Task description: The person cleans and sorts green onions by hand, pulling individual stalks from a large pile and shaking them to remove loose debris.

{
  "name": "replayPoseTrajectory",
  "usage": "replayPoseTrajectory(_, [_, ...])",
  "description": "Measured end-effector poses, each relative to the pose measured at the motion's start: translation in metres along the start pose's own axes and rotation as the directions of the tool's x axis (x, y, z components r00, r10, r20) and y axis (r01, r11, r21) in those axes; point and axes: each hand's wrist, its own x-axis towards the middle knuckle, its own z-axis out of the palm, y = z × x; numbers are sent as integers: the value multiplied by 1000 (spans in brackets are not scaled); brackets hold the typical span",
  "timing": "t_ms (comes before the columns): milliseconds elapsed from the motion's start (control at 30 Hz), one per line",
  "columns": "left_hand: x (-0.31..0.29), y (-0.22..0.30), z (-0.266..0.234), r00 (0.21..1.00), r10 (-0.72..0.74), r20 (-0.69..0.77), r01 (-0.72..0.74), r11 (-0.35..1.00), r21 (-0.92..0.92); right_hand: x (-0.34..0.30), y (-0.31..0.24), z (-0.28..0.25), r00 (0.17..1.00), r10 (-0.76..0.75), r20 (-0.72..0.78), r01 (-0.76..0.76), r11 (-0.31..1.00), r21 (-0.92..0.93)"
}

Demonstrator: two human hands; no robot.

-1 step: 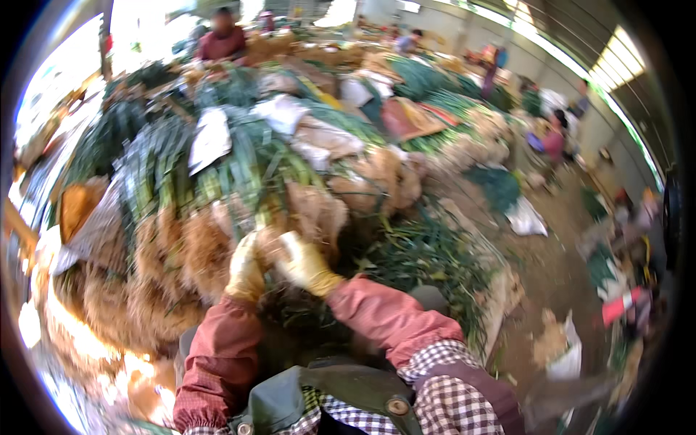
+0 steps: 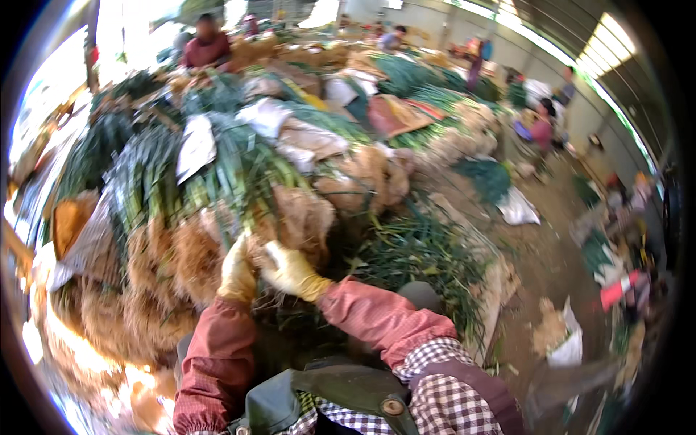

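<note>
Left hand [image 2: 238, 271], right hand [image 2: 293, 273] and leafy heap [image 2: 243, 156] have slid slightly leftward in view. Tan roots [image 2: 258, 249] lie between the gloved hands; whether either grasps them, I cannot tell.

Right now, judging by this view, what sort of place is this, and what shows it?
Probably a covered place for handling harvested vegetables: heaped green stalks with bushy roots, a pile of loose green leaves, and bright roof panels.
</note>
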Motion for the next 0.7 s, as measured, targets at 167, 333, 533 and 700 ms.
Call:
replayPoseTrajectory(167, [13, -14, 60, 990, -69, -122, 83, 990, 114, 0, 39, -57, 993, 101, 55, -114, 802, 586])
replayPoseTrajectory(333, [-35, -4, 88, 930, 363, -52, -306, 848, 434, 26, -12, -55, 980, 74, 184, -194, 553, 810])
replayPoseTrajectory(533, [-50, 8, 39, 958, 272, -90, -233, 923, 307, 52, -11, 22, 976, 87, 198, -191, 775, 602])
replayPoseTrajectory(700, [-57, 10, 14, 947, 252, -198, -212, 956, 203, 108, 15, 13, 971, -137, 197, 240, 588, -772])
